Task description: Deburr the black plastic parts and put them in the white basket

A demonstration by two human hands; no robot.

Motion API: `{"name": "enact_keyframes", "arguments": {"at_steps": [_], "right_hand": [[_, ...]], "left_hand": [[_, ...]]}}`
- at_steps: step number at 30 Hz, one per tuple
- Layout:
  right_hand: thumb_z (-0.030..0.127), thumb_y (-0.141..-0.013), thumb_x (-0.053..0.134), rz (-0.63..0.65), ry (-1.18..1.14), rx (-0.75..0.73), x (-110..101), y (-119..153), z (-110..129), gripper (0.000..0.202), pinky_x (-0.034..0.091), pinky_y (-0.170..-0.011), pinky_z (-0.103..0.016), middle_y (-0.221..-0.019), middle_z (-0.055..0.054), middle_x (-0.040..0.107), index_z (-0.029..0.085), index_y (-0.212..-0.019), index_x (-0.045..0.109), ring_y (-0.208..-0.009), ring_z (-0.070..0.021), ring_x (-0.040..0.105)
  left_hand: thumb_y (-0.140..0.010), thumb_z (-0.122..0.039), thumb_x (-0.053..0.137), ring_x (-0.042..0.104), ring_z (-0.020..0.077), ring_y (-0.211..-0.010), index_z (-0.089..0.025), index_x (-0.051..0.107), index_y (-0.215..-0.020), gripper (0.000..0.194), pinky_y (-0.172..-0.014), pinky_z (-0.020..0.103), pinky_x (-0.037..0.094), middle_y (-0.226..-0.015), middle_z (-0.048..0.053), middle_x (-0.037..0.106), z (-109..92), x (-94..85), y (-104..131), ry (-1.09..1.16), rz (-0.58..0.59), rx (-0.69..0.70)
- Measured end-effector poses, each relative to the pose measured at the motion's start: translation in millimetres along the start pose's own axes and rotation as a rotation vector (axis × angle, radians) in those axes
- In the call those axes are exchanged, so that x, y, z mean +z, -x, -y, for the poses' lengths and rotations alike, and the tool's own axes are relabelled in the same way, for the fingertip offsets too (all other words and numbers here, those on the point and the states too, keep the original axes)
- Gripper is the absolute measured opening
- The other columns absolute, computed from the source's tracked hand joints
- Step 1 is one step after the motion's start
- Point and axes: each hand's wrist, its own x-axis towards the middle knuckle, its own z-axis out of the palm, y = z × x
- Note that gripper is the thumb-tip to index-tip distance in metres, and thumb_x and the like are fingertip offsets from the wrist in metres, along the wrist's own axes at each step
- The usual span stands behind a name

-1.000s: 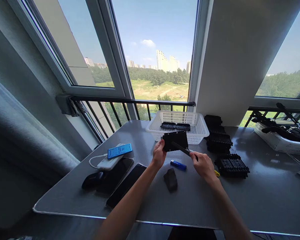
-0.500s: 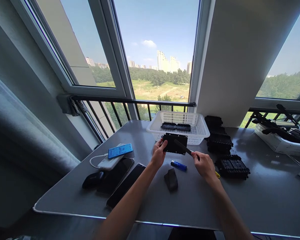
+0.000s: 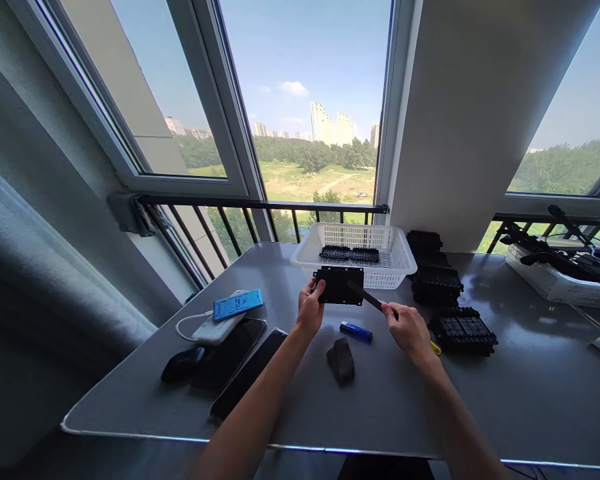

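Note:
My left hand (image 3: pixel 311 305) grips a flat black plastic panel (image 3: pixel 336 285) by its left edge, thumb on the near face. The panel is held up above the table, in front of a white basket (image 3: pixel 355 233). In my right hand (image 3: pixel 406 325) is a slim dark flat tool (image 3: pixel 367 297), fingers closed around its lower end. Its tip lies over the panel's face; whether it touches cannot be made out. Below the hands lie a blue lighter-like object (image 3: pixel 356 331) and a crumpled dark piece (image 3: pixel 341 361). A yellow object (image 3: pixel 435 348) shows partly behind my right wrist.
Black ribbed plastic parts (image 3: pixel 464 330) stand in stacks on the right, and some sit in the basket. At left are a blue-screened phone (image 3: pixel 237 305), a white power bank, a black mouse (image 3: pixel 183 365) and dark flat devices. Another basket (image 3: pixel 555 280) holds black items.
The panel and my left hand have shifted slightly left, and the panel sits more level. The tool's tip stays over the panel, nearer its right edge. The whole view moved a little.

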Motion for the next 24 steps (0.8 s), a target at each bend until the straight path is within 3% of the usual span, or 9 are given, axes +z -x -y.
{"name": "enact_keyframes", "arguments": {"at_steps": [8,13,18,24], "right_hand": [[0.045,-0.097,0.034,-0.04,-0.06,-0.01,-1.7,2.1,1.1,0.043,0.023,-0.054,-0.027,-0.068,-0.003,0.065,0.022,-0.076,0.064,-0.061,-0.016,0.055],[0.053,-0.096,0.028,-0.161,-0.312,-0.042,-0.9,2.7,4.7,0.051,0.029,-0.056,-0.025,-0.062,-0.002,0.059,0.019,-0.075,0.059,-0.058,-0.0148,0.051],[0.064,-0.085,0.045,-0.178,-0.474,-0.023,4.7,4.5,11.8,0.05,0.034,-0.054,-0.025,-0.063,-0.003,0.062,0.018,-0.083,0.065,-0.056,-0.0167,0.054],[0.062,-0.079,0.056,-0.224,-0.616,0.021,7.5,4.4,13.7,0.047,0.039,-0.055,-0.026,-0.068,-0.006,0.069,0.017,-0.082,0.068,-0.06,-0.0195,0.06]], "left_hand": [[-0.065,-0.032,0.079,0.065,0.0191,-0.095,-0.016,0.065,-0.098,0.039,-0.095,0.034,0.047,-0.095,0.004,0.071,-1.1,0.2,-0.2,-0.005,0.004,0.002],[-0.064,-0.032,0.08,0.066,0.0185,-0.093,-0.017,0.065,-0.096,0.039,-0.093,0.033,0.049,-0.093,0.004,0.072,1.6,5.1,3.7,-0.011,0.004,-0.023],[-0.062,-0.033,0.081,0.067,0.0187,-0.092,-0.018,0.062,-0.102,0.046,-0.09,0.033,0.05,-0.096,0.004,0.072,6.3,20.1,20.7,-0.025,0.056,-0.077],[-0.059,-0.027,0.083,0.068,0.0197,-0.088,-0.019,0.055,-0.109,0.058,-0.086,0.034,0.052,-0.096,0.004,0.071,14.9,28.9,36.7,-0.159,0.202,-0.072]]}}
